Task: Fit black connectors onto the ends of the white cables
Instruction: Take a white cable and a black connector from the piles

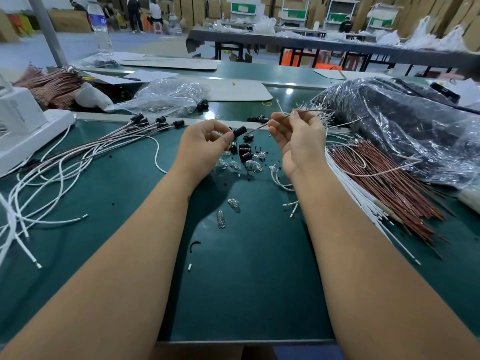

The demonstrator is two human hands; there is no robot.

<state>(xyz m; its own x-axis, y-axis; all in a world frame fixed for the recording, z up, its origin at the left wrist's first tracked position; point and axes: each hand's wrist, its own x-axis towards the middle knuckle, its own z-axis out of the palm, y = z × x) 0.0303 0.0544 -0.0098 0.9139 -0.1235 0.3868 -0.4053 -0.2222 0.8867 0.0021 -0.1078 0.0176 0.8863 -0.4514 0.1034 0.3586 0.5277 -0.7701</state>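
My left hand [205, 141] pinches a black connector [239, 131] above the green table. My right hand [298, 136] pinches a thin reddish-brown wire [306, 112] whose near end points at that connector. Loose black connectors [244, 149] and small clear bulbs [253, 165] lie on the mat between and just beyond my hands. A bundle of white cables [59, 167] with black connectors [158, 120] fitted on their far ends fans out at the left. Bare white cables [345, 183] and red-brown wires [389, 188] lie in a heap at the right.
A white machine base [23, 126] stands at the left edge. Clear plastic bags [168, 96] and a big dark bag [405, 131] sit at the back and right. Two clear bulbs [228, 211] lie on the green mat [246, 281] near my forearms. A water bottle [100, 27] stands far left.
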